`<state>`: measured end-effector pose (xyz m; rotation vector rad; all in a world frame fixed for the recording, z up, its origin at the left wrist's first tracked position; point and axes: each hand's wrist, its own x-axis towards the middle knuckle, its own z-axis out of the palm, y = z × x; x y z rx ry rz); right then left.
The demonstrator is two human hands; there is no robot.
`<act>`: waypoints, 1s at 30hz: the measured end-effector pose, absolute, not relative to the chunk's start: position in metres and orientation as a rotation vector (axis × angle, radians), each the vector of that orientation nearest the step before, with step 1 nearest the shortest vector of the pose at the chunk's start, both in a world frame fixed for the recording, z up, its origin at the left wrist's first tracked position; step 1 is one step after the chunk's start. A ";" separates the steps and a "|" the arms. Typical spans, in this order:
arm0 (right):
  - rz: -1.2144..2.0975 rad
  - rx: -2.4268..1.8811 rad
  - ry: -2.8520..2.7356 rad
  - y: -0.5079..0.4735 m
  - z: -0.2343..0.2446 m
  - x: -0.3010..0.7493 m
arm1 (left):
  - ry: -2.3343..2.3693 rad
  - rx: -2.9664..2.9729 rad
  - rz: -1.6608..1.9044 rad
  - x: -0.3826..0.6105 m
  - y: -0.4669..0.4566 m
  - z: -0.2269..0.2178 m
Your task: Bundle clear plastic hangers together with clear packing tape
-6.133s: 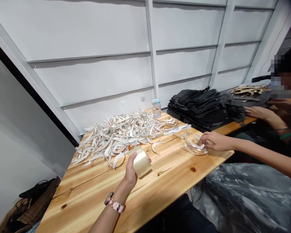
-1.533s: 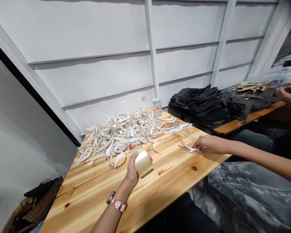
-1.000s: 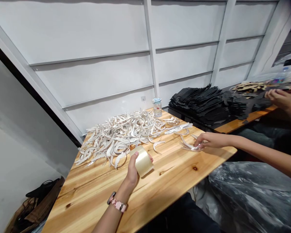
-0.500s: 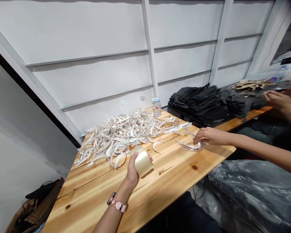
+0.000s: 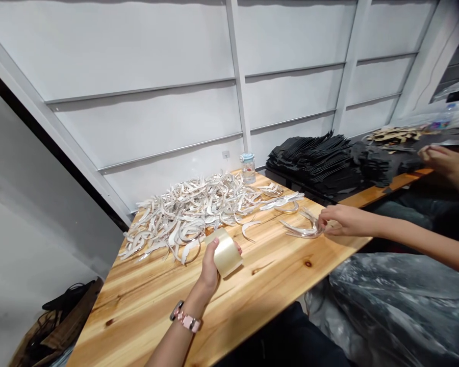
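most curved white strips (image 5: 191, 209) lie heaped beyond the left hand (image 5: 210, 267), curled round a packing-tape roll (image 5: 227, 254); a small bunch (image 5: 303, 234) sits apart at the nearly closed right hand (image 5: 339, 220), hold unclear.

Behind and left of the tape roll (image 5: 227, 256) sprawled the strip heap (image 5: 193, 209), there on the bench (image 5: 275, 295); farther behind the roll, the jar (image 5: 248, 172)! Right of the roll, the small bundle (image 5: 299, 232)!

Left hand (image 5: 209, 261) grips the tape roll (image 5: 226, 255), thumb on its outer face; left forearm slants in from its near side. Right hand (image 5: 337, 220) is well right of it, fingers bent downward.
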<state>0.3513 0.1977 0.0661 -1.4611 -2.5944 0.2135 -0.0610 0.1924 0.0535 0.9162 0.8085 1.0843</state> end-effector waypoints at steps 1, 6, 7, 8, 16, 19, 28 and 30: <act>0.213 -1.467 -2.598 0.195 0.064 0.352 | 0.809 0.914 1.085 -0.061 0.192 0.054; 0.179 -1.445 -2.596 0.187 0.059 0.350 | 0.814 0.913 1.092 -0.060 0.191 0.057; 0.178 -1.425 -2.604 0.187 0.059 0.348 | 0.810 0.925 1.089 -0.060 0.191 0.057; 0.175 -1.399 -2.611 0.186 0.060 0.345 | 0.808 0.933 1.084 -0.060 0.191 0.057; 0.164 -1.238 -2.579 0.194 0.058 0.323 | 0.804 0.930 1.098 -0.061 0.193 0.053; 0.195 -1.293 -2.529 0.198 0.051 0.318 | 0.802 0.929 1.104 -0.061 0.193 0.054; 0.291 -1.363 -2.523 0.206 0.043 0.330 | 0.787 0.930 1.083 -0.061 0.193 0.050; 0.293 -1.397 -2.512 0.208 0.045 0.338 | 0.797 0.922 1.088 -0.062 0.193 0.049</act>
